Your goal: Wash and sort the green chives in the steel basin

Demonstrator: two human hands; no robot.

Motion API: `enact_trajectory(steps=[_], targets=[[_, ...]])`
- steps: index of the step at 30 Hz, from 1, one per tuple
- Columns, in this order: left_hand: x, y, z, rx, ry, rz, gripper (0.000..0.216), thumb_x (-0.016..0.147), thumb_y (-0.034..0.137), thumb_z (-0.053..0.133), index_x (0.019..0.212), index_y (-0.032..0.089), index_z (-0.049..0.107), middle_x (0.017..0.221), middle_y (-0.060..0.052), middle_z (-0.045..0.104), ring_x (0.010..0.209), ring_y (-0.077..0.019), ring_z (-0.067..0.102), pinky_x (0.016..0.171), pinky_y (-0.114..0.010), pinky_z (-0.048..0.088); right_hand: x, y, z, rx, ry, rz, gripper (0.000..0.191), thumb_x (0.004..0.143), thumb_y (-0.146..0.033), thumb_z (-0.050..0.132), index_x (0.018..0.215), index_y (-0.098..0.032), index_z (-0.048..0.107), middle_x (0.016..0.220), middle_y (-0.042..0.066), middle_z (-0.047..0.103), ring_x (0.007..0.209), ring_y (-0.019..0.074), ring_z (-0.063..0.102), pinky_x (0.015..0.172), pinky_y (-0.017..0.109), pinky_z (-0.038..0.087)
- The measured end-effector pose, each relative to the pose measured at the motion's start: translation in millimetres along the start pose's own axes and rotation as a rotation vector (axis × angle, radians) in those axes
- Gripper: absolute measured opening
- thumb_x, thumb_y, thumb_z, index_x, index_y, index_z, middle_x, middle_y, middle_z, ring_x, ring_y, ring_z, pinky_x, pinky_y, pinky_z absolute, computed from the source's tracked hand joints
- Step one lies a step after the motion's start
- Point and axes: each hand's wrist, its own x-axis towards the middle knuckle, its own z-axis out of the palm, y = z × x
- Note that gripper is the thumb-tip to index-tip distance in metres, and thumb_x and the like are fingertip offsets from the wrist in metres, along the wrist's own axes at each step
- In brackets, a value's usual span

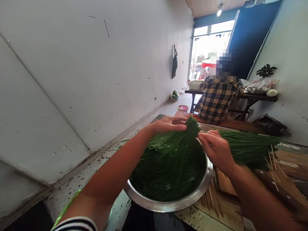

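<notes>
- My left hand [169, 124] closes over the long green chive bunch [172, 158], so the leaves stay bundled.
- My right hand [215, 148] pinches the tips, draping the leaves into the round steel bowl [191, 200].

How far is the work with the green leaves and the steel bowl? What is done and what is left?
Done: long green leaves fill much of the steel bowl. In hand: the left hand and the right hand hold a bunch by its end, over the bowl. Left: a pile of greens lies on the table beside the bowl, so a good part probably remains.
</notes>
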Motion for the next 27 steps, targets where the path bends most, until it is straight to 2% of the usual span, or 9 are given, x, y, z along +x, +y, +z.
enact_trajectory(steps=[5, 7, 9, 12, 14, 16, 19, 23, 27], targets=[[-21, 7, 23, -0.207, -0.257, 0.043, 0.04, 0.08, 0.041, 0.056, 0.107, 0.011, 0.061, 0.093, -0.011, 0.066, 0.084, -0.0154, 0.063, 0.081, -0.031, 0.049, 19, -16, -24, -0.038, 0.203, 0.01, 0.023, 0.086, -0.031, 0.048, 0.086, -0.019, 0.068, 0.08, 0.004, 0.068, 0.074, 0.0146, 0.059, 0.076, 0.029, 0.044], [-32, 3, 27, -0.153, -0.325, 0.003, 0.039, 0.081, 0.042, 0.055, 0.102, 0.01, 0.063, 0.084, -0.009, 0.066, 0.076, -0.0137, 0.062, 0.075, -0.029, 0.05, 18, -19, -32, -0.104, 0.182, 0.059, 0.026, 0.086, -0.033, 0.046, 0.082, -0.021, 0.068, 0.08, 0.003, 0.069, 0.075, 0.0156, 0.06, 0.073, 0.028, 0.043], [-43, -5, 27, 0.052, -0.332, -0.112, 0.038, 0.077, 0.045, 0.058, 0.092, 0.011, 0.065, 0.071, -0.005, 0.064, 0.065, -0.0118, 0.059, 0.065, -0.026, 0.048, 9, -19, -32, -0.181, -0.007, 0.104, 0.029, 0.086, -0.035, 0.045, 0.076, -0.022, 0.069, 0.074, 0.003, 0.069, 0.069, 0.0158, 0.059, 0.066, 0.028, 0.042], [-57, -18, 25, 0.532, -0.329, -0.305, 0.038, 0.063, 0.049, 0.068, 0.07, 0.012, 0.066, 0.053, 0.001, 0.055, 0.051, -0.0101, 0.05, 0.054, -0.023, 0.042, -15, -14, -18, -0.293, -0.346, 0.214, 0.035, 0.086, -0.031, 0.039, 0.068, -0.02, 0.068, 0.063, 0.003, 0.066, 0.059, 0.0146, 0.056, 0.059, 0.027, 0.037], [-63, -23, 23, 0.76, -0.387, -0.334, 0.039, 0.056, 0.051, 0.072, 0.06, 0.013, 0.065, 0.048, 0.001, 0.053, 0.049, -0.0093, 0.047, 0.051, -0.022, 0.038, -29, -10, -4, -0.369, -0.48, 0.22, 0.034, 0.084, -0.027, 0.041, 0.064, -0.02, 0.068, 0.066, 0.004, 0.067, 0.067, 0.0159, 0.058, 0.066, 0.028, 0.037], [-62, -24, 17, 0.819, -0.434, -0.299, 0.036, 0.055, 0.05, 0.072, 0.059, 0.015, 0.067, 0.051, 0.001, 0.057, 0.051, -0.009, 0.048, 0.053, -0.021, 0.039, -35, -6, 6, -0.406, -0.546, 0.201, 0.031, 0.081, -0.026, 0.044, 0.063, -0.02, 0.068, 0.071, 0.004, 0.068, 0.075, 0.0161, 0.058, 0.071, 0.028, 0.036], [-40, -26, -3, 0.748, -0.316, -0.256, 0.026, 0.062, 0.043, 0.068, 0.072, 0.019, 0.072, 0.062, 0.0, 0.065, 0.058, -0.0094, 0.054, 0.06, -0.02, 0.041, -32, -5, 11, -0.427, -0.58, 0.206, 0.031, 0.082, -0.028, 0.044, 0.064, -0.02, 0.068, 0.071, 0.004, 0.069, 0.073, 0.0145, 0.058, 0.073, 0.028, 0.034], [12, -45, -20, 0.768, 0.129, -0.22, 0.02, 0.067, 0.031, 0.064, 0.081, 0.019, 0.074, 0.076, -0.002, 0.068, 0.066, -0.0107, 0.057, 0.063, -0.02, 0.042, -21, -5, 14, -0.457, -0.588, 0.212, 0.035, 0.084, -0.029, 0.04, 0.063, -0.019, 0.067, 0.068, 0.004, 0.069, 0.069, 0.0143, 0.059, 0.073, 0.029, 0.031], [41, -72, -7, 0.795, 0.213, -0.275, 0.02, 0.067, 0.031, 0.066, 0.079, 0.017, 0.074, 0.074, -0.004, 0.068, 0.067, -0.0121, 0.057, 0.064, -0.021, 0.042, -18, 1, 21, -0.485, -0.582, 0.177, 0.035, 0.083, -0.027, 0.04, 0.058, -0.018, 0.063, 0.069, 0.005, 0.069, 0.071, 0.0154, 0.059, 0.072, 0.03, 0.029]])
